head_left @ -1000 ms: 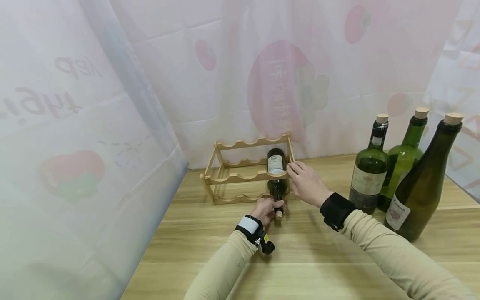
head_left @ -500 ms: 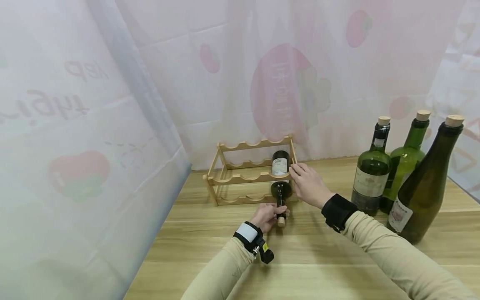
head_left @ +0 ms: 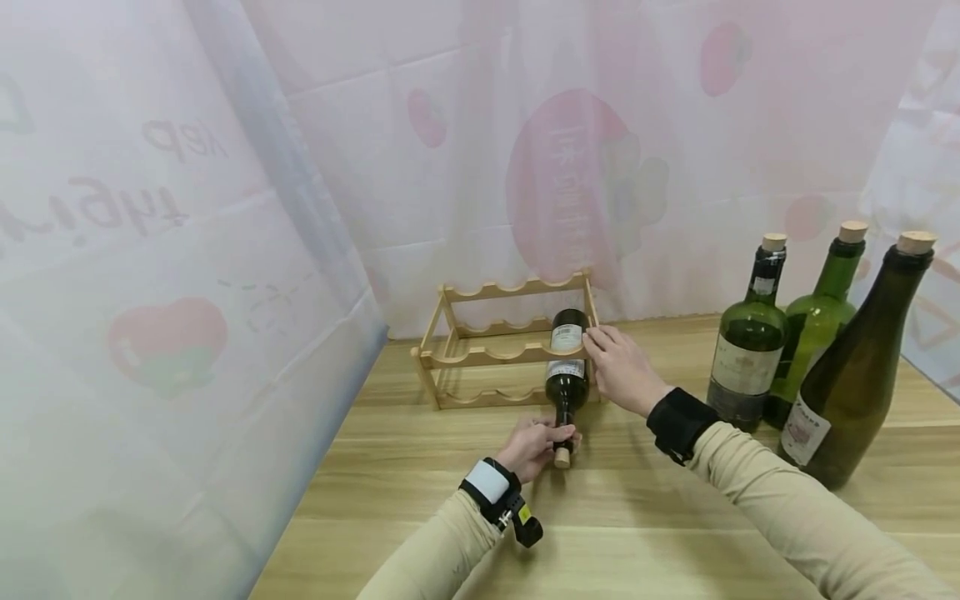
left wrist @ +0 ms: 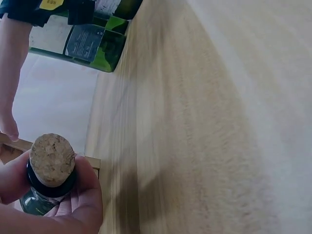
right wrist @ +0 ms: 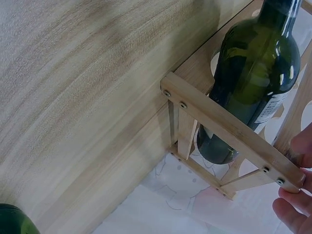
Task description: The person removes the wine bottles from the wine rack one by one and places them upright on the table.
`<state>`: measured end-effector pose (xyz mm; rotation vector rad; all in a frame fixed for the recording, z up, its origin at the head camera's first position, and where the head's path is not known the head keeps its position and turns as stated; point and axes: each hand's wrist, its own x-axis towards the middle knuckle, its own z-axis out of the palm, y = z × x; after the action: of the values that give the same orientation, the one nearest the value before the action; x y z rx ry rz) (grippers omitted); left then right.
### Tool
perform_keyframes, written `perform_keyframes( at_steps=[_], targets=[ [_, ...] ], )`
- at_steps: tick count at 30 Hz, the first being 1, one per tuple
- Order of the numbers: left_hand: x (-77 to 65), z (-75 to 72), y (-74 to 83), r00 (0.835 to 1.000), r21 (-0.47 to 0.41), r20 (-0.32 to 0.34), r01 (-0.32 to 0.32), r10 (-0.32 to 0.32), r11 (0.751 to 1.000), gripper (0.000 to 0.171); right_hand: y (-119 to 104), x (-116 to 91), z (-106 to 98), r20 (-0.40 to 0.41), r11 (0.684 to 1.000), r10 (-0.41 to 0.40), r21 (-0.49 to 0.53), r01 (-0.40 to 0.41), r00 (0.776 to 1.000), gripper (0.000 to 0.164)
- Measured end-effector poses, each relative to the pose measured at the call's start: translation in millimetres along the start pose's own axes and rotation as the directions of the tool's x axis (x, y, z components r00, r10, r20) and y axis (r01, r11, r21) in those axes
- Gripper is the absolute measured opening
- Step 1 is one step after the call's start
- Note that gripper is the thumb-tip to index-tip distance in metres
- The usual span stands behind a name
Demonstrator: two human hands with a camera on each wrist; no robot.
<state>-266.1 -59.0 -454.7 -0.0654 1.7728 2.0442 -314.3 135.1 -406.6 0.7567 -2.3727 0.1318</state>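
Observation:
A dark green wine bottle lies neck-forward in the lower tier of a wooden wine rack, at its right end. Its neck sticks out in front, where my left hand grips it with thumb and fingers just behind the cork. In the left wrist view the cork shows between thumb and fingers. My right hand holds the rack's upper front right corner. The right wrist view shows its fingertips at the rack's end frame, beside the bottle.
Upright on the table at the right stand three corked bottles: one with a cream label, a lighter green one and a tall brown-green one. A patterned curtain hangs behind and at the left of the wooden table.
My left hand has drawn the bottle forward, toward me, so more of its body shows in front of the rack's front rail. My right hand stays on the rack's corner.

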Motion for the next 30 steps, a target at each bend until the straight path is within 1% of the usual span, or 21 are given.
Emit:
perform_keyframes(
  at_steps=[3,8,15,24,30],
  targets=[
    [-5.3,-0.8,0.8,1.000,-0.018,-0.002,-0.007,0.007,1.000,0.035,1,1,0,-0.022,1.000,-0.005,-0.002,0.005,1.000,0.045],
    [-14.8,-2.4,-1.3,1.000,-0.010,-0.016,-0.001,0.001,1.000,0.035,0,1,0,-0.039,1.000,-0.009,-0.001,0.009,0.999,0.044],
    [-24.8,-6.8,-7.5,1.000,-0.006,0.004,-0.016,0.016,1.000,0.033,-2,1,-1,-0.027,1.000,-0.004,-0.002,0.004,1.000,0.045],
    [-41.2,-12.1,-8.7,1.000,0.031,0.019,0.009,-0.009,0.999,0.035,-1,-1,0,-0.005,1.000,0.002,0.001,-0.002,1.000,0.046],
    [-53.2,-12.1,-9.3,0.999,-0.008,0.032,0.022,-0.022,1.000,0.030,0,-3,0,0.002,1.000,-0.006,-0.010,0.006,1.000,0.048]
  ],
)
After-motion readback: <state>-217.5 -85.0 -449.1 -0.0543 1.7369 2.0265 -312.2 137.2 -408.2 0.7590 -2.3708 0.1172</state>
